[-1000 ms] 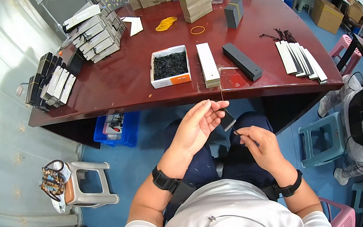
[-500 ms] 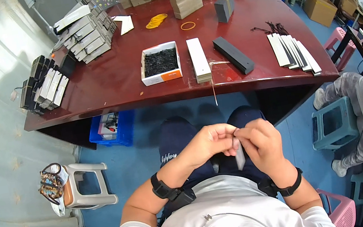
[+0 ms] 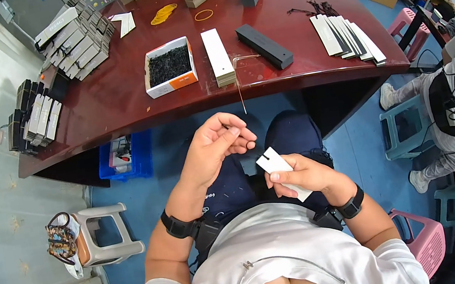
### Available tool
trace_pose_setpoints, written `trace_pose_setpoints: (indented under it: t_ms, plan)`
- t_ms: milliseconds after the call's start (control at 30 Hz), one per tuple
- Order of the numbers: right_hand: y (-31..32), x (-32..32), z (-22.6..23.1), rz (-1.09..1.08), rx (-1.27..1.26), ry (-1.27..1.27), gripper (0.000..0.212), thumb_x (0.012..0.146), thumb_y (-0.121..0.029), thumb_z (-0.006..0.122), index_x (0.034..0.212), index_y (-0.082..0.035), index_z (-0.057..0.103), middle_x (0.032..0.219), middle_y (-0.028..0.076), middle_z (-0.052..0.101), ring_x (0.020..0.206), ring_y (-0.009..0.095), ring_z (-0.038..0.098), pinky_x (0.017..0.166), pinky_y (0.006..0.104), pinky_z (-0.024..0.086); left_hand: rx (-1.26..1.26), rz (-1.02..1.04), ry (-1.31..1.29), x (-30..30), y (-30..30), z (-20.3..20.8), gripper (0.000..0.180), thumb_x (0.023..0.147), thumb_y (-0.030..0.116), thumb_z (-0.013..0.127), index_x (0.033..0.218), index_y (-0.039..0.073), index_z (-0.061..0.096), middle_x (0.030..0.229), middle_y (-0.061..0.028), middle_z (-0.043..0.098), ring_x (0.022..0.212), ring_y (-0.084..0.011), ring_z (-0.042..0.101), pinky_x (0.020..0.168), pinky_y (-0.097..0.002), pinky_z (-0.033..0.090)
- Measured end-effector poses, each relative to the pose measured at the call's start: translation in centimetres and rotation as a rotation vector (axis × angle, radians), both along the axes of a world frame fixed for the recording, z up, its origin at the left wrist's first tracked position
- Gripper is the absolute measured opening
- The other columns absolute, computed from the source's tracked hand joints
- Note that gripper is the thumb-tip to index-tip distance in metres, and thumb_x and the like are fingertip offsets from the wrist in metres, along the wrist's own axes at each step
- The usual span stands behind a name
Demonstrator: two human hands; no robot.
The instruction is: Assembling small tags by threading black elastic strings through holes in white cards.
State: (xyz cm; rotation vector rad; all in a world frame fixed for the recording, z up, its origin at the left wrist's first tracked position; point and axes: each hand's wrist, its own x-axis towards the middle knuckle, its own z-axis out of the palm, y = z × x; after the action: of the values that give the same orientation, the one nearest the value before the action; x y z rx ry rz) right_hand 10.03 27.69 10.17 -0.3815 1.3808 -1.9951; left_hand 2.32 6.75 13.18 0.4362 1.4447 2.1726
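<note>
My right hand [image 3: 300,175] is closed around the lower part of a white hang tag [image 3: 275,162], thumb across its face. A short piece of black cord [image 3: 267,157] shows at the tag's upper end; the rest of the cord is hard to make out. Up and to the left of the tag, apart from it, my left hand [image 3: 221,142] is raised with its fingers loosely curled and a little apart, and I see nothing in it. On the table ahead are a stack of white tags [image 3: 218,55] and an open box [image 3: 169,70] of black cords.
A thin hooked wire [image 3: 241,94] sticks out over the table's front edge [image 3: 173,112]. Right of the stack lies a dark grey stack [image 3: 264,45]; corded white tags [image 3: 345,39] fan out farther right. Bundled stacks [image 3: 77,41] stand left. A person [image 3: 453,78] sits at right.
My hands have come apart; the left moved up and left, the right lowered slightly. The white tag has turned its face up in my right hand. The view has shifted a little.
</note>
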Motion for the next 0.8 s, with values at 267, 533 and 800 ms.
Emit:
trace_pose_setpoints:
  t_ms: [267,533,800]
  plan:
    - [0.5,0.7,1.2,-0.015,0.01,-0.086,0.018,0.097,-0.019,0.046,0.102,-0.002,0.05,0.061,0.003,0.052,0.049,0.008,0.047,0.049,0.0226,0.039,-0.083,0.181,0.146,-1.5,-0.7,0.2,0.016,0.095,0.012,0.05,0.105,0.002,0.058,0.088,-0.0084,0.066,0.077,-0.0113,0.063,0.071,-0.0218,0.05]
    - [3.6,0.6,3.4,-0.265,0.522,0.364,0.019,0.092,-0.016,0.053,0.097,0.0,0.061,0.072,0.005,0.06,0.06,0.01,0.052,0.056,0.0243,0.041,0.011,0.182,0.06,-1.5,-2.8,-0.7,0.015,0.094,0.012,0.051,0.104,0.003,0.057,0.089,-0.0071,0.065,0.078,-0.0112,0.062,0.071,-0.0227,0.049]
    - [6.9,-2.1,12.3,-0.335,0.617,0.413,0.023,0.087,-0.011,0.054,0.107,0.001,0.055,0.085,0.002,0.056,0.075,0.006,0.049,0.066,0.0223,0.044,-0.141,-0.105,0.057,-0.7,-1.6,-0.5,0.017,0.09,0.011,0.057,0.104,0.002,0.061,0.097,-0.0087,0.066,0.085,-0.0129,0.062,0.077,-0.0251,0.049]
